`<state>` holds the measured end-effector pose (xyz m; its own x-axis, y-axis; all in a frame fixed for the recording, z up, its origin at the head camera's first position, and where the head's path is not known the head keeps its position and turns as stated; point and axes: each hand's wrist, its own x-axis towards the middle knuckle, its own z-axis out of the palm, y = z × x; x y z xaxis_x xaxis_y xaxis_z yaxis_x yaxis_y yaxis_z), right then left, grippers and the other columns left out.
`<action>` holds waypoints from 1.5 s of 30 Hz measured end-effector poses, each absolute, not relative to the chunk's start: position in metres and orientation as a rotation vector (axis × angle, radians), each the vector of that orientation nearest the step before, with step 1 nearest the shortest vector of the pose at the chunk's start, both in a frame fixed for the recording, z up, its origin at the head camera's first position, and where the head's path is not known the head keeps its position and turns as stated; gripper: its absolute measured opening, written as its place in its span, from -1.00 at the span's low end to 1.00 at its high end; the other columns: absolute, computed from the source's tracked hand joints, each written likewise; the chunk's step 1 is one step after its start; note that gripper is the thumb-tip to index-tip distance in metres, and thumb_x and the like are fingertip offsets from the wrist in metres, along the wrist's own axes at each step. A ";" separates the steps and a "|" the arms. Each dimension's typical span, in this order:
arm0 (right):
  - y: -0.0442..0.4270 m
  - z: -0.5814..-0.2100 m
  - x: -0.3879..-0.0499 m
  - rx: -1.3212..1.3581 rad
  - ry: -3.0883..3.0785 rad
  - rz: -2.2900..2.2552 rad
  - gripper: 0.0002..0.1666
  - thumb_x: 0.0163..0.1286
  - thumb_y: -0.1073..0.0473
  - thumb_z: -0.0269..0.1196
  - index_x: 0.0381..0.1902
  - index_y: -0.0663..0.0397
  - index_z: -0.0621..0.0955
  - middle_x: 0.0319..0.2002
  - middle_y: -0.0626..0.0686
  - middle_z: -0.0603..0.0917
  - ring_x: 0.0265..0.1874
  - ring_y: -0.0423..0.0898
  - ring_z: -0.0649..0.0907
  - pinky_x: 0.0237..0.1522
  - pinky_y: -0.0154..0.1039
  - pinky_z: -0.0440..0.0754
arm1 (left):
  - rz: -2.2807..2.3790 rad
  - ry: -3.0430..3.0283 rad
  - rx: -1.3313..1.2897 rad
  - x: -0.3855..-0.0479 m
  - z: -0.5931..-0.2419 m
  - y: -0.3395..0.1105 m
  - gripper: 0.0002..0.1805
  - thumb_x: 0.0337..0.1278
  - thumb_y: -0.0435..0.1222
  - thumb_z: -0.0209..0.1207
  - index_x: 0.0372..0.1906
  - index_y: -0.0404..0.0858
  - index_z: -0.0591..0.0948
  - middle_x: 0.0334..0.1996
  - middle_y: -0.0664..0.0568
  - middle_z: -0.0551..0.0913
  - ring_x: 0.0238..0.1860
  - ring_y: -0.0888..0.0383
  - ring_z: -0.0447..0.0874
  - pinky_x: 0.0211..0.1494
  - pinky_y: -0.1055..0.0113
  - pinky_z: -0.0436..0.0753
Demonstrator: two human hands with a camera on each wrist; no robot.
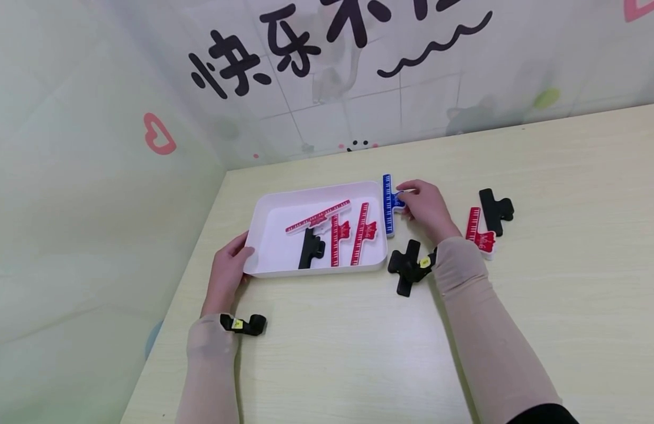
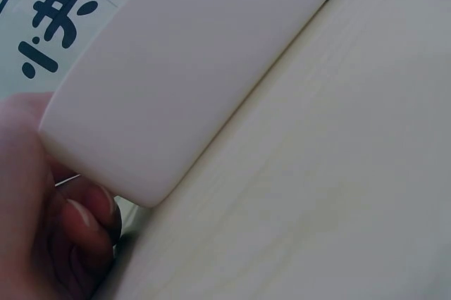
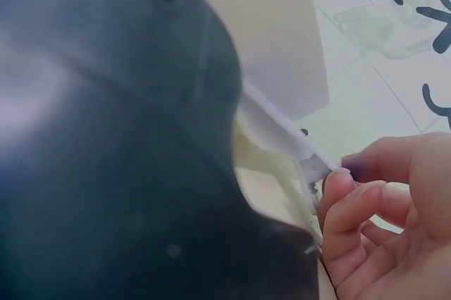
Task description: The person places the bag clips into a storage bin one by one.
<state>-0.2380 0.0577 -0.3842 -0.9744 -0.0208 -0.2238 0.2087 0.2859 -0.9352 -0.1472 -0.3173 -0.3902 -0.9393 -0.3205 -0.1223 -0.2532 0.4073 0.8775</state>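
My left hand grips the left end of a white tray, thumb at the rim; in the left wrist view the tray's wall shows with curled fingers below it. My right hand pinches a blue clip by its handle, beside the tray's right wall. In the right wrist view the clip's pale side shows between thumb and fingers. Inside the tray lie a black clip and three red clips, one slanted red clip partly over another clip.
Below my right hand, close to the wrist, a black clip lies on the table; it looms large in the right wrist view. Right of my forearm are a red clip and another black clip. A printed curtain hangs behind the table.
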 end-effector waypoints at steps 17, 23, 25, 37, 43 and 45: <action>0.062 -0.384 -0.239 0.309 2.317 -1.990 -0.67 0.37 0.08 -0.05 0.02 0.01 0.49 -0.30 0.05 0.46 -0.61 -0.19 0.44 -0.55 -0.37 0.48 | -1.592 -2.583 0.528 -0.146 -0.391 -0.317 -0.55 0.15 -0.16 0.03 0.19 0.15 0.40 0.06 0.12 0.45 -0.67 0.18 0.31 -0.66 0.40 0.37; 0.062 -0.380 -0.239 0.346 2.296 -2.033 -0.67 0.37 0.07 -0.06 0.02 0.00 0.48 -0.28 0.04 0.46 -0.58 -0.17 0.46 -0.53 -0.37 0.51 | -1.585 -2.589 0.531 -0.146 -0.391 -0.317 -0.54 0.15 -0.16 0.03 0.19 0.15 0.39 0.07 0.12 0.44 -0.67 0.18 0.31 -0.66 0.40 0.37; 0.062 -0.379 -0.238 0.357 2.281 -2.042 -0.66 0.38 0.06 -0.07 0.03 -0.01 0.48 -0.26 0.04 0.46 -0.56 -0.16 0.47 -0.51 -0.37 0.52 | -1.582 -2.587 0.536 -0.146 -0.391 -0.317 -0.54 0.15 -0.17 0.03 0.19 0.15 0.40 0.07 0.12 0.45 -0.67 0.18 0.31 -0.66 0.40 0.37; 0.051 -0.361 -0.236 0.319 2.083 -2.248 -0.67 0.36 0.05 0.00 0.03 -0.03 0.50 -0.13 0.04 0.46 -0.54 -0.15 0.47 -0.50 -0.40 0.53 | -1.597 -2.581 0.524 -0.147 -0.390 -0.316 -0.54 0.15 -0.19 0.03 0.20 0.12 0.40 0.07 0.10 0.44 -0.66 0.19 0.32 -0.67 0.43 0.35; 0.041 -0.354 -0.233 0.283 2.067 -2.244 -0.68 0.36 0.07 0.00 0.01 -0.04 0.51 -0.13 0.04 0.48 -0.54 -0.14 0.46 -0.49 -0.40 0.52 | -1.594 -2.578 0.517 -0.147 -0.390 -0.317 -0.54 0.14 -0.19 0.02 0.20 0.10 0.40 0.07 0.09 0.45 -0.66 0.17 0.32 -0.68 0.42 0.35; 0.039 -0.355 -0.233 0.284 2.061 -2.243 -0.69 0.36 0.07 0.01 0.01 -0.04 0.51 -0.13 0.03 0.48 -0.53 -0.14 0.47 -0.48 -0.40 0.52 | -1.591 -2.580 0.521 -0.147 -0.390 -0.317 -0.54 0.14 -0.19 0.02 0.20 0.11 0.40 0.07 0.10 0.45 -0.66 0.17 0.32 -0.68 0.42 0.36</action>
<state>-0.2330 0.0386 -0.3550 -0.9794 0.0647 -0.1912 0.1850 -0.0908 -0.9785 -0.1472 -0.3174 -0.3902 -0.9404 -0.3181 -0.1200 -0.2500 0.4078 0.8782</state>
